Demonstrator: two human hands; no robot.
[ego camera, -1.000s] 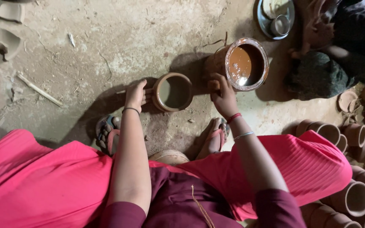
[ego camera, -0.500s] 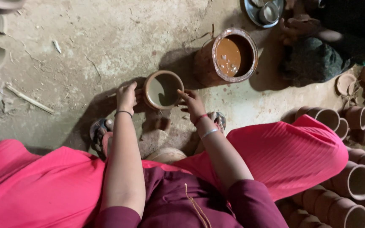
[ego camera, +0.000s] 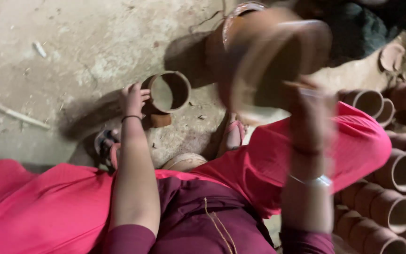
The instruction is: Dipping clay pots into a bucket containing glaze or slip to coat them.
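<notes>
My left hand (ego camera: 135, 98) rests on the rim of a small clay cup (ego camera: 167, 91) that stands tilted on the dirt floor, fingers curled over its left edge. My right hand (ego camera: 306, 110) is raised close to the camera and heavily blurred. It holds a larger brown clay pot (ego camera: 278, 61) with its open mouth turned toward me. The pot hides most of a round vessel of brown liquid (ego camera: 240, 9) behind it.
Several empty clay cups (ego camera: 400, 171) lie stacked on their sides at the right. Another person in dark clothing (ego camera: 367, 23) sits at the top right. A stick (ego camera: 17, 115) lies on the floor at left. My pink skirt (ego camera: 34, 207) fills the bottom.
My right hand has left the small cup on the floor and swung up and right, now holding a larger clay pot. The left hand stays on the small cup.
</notes>
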